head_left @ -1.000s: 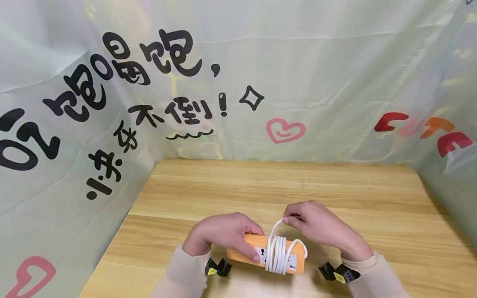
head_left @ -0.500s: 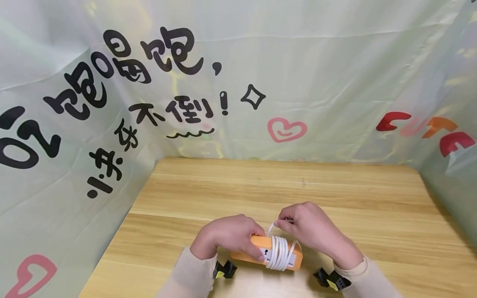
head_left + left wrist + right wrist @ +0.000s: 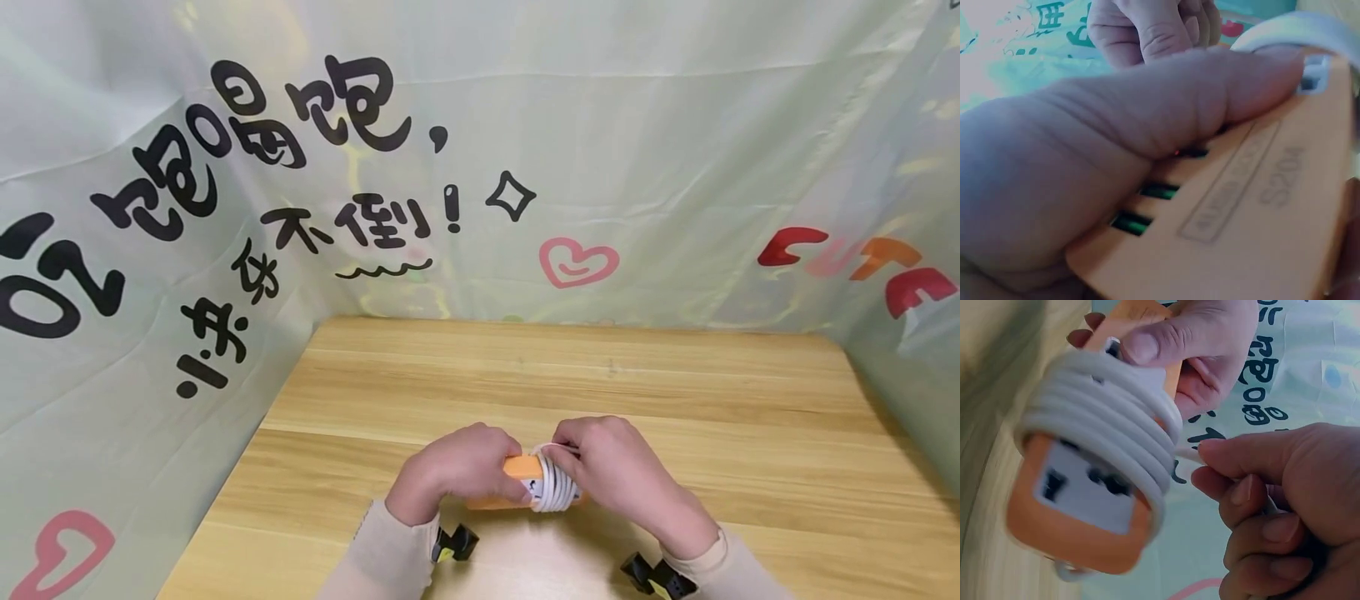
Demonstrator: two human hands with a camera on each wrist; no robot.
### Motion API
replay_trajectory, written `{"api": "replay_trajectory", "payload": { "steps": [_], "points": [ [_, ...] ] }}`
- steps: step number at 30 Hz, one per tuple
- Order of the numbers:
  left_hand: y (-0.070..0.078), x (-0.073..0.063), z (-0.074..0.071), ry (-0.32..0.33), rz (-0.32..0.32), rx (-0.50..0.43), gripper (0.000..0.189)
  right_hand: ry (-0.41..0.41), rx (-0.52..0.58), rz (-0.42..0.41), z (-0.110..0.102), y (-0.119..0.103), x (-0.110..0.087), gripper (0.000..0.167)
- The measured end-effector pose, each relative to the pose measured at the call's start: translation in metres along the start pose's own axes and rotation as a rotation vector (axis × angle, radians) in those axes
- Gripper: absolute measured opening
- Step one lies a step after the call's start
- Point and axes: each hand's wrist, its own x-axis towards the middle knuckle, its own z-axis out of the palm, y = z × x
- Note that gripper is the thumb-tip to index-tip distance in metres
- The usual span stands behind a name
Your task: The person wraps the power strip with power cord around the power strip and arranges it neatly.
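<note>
An orange power strip (image 3: 522,467) with white socket panels is held over the table, several turns of its white cord (image 3: 1107,419) wound round its middle. My left hand (image 3: 467,465) grips one end, thumb laid along the socket side; USB ports and the print S204 show on the end in the left wrist view. My right hand (image 3: 618,468) pinches the free length of cord between thumb and forefinger, close beside the coil. Its other fingers (image 3: 1282,528) are curled round more cord and a dark object mostly hidden in the palm.
The wooden table (image 3: 450,367) stretches behind the hands. A pale printed cloth (image 3: 660,167) with black lettering and hearts walls it at the back and sides. Small black wrist devices sit under the left sleeve (image 3: 390,542) and right sleeve.
My right hand has moved left and slightly down, drawing the cord close to the coil. The strip has risen a little in view, and the right hand now covers its right end.
</note>
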Motion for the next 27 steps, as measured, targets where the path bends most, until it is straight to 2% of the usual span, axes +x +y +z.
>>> {"api": "replay_trajectory", "payload": {
  "steps": [3,7,10,12,14,17,21,24,27],
  "points": [
    [-0.001,0.001,-0.002,0.067,-0.033,-0.025,0.023,0.032,0.011,0.029,0.001,-0.004,0.0,0.017],
    [-0.003,0.001,-0.005,0.179,-0.055,-0.039,0.026,0.064,0.026,-0.003,0.001,-0.008,-0.001,0.003],
    [-0.004,0.0,-0.008,0.263,-0.059,-0.064,0.025,0.074,0.027,-0.025,0.0,-0.011,-0.002,0.017],
    [-0.004,0.0,-0.009,0.314,-0.058,-0.091,0.024,0.075,0.047,-0.002,-0.001,-0.012,-0.003,0.023],
    [-0.003,-0.001,-0.011,0.357,-0.056,-0.117,0.023,0.082,0.07,0.037,-0.002,-0.013,-0.002,0.021],
    [-0.001,-0.001,-0.012,0.401,-0.069,-0.142,0.026,0.089,0.109,0.109,-0.003,-0.012,-0.002,0.003],
    [-0.001,-0.002,-0.014,0.455,-0.106,-0.163,0.03,0.082,0.144,0.153,-0.003,-0.011,-0.001,0.013],
    [-0.004,-0.002,-0.018,0.485,-0.129,-0.187,0.032,0.081,0.18,0.14,-0.002,-0.01,0.0,0.009],
    [-0.007,-0.003,-0.02,0.495,-0.136,-0.211,0.033,0.095,0.22,0.115,-0.002,-0.01,0.0,0.013]
  ]
}}
